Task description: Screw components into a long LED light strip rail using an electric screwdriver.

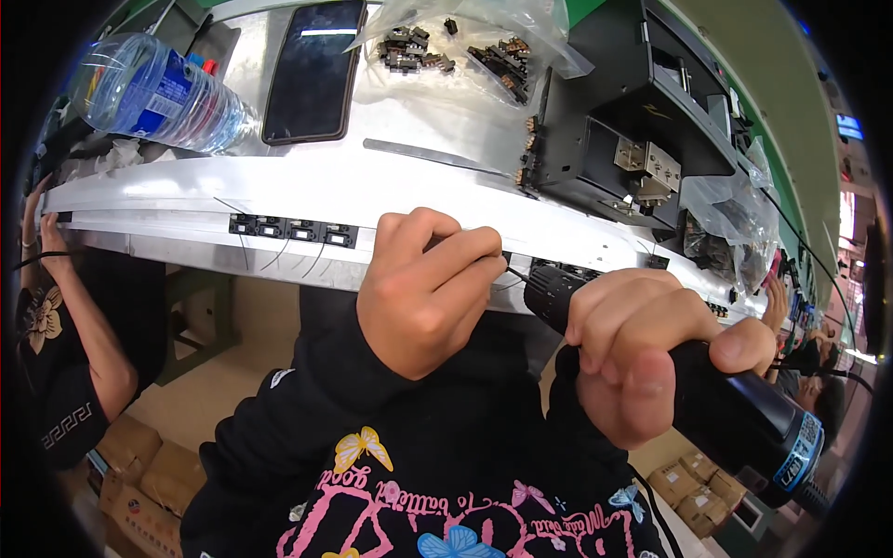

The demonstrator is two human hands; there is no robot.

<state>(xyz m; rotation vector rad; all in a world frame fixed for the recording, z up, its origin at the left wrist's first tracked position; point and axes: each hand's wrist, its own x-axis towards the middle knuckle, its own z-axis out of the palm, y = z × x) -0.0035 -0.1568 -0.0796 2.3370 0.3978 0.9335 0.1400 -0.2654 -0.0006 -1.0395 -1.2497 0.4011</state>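
Screwdriver (716,400), black and powered, sits clenched in our right hand (642,358), its tip aimed toward ten o'clock at the metal rail (186,200) on the bench (419,121). Our left hand (423,293) is curled closed against the rail's edge. At twelve o'clock lies a phone (312,70).

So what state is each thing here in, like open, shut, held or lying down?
Left hand: fisted at the rail's edge, pinching something small.
Right hand: gripping the electric screwdriver, tip toward the rail.
Metal rail: lying flat, four black connectors seated in its edge.
Water bottle: on its side.
Phone: face up, screen dark.
Plastic bag: open, small parts inside.
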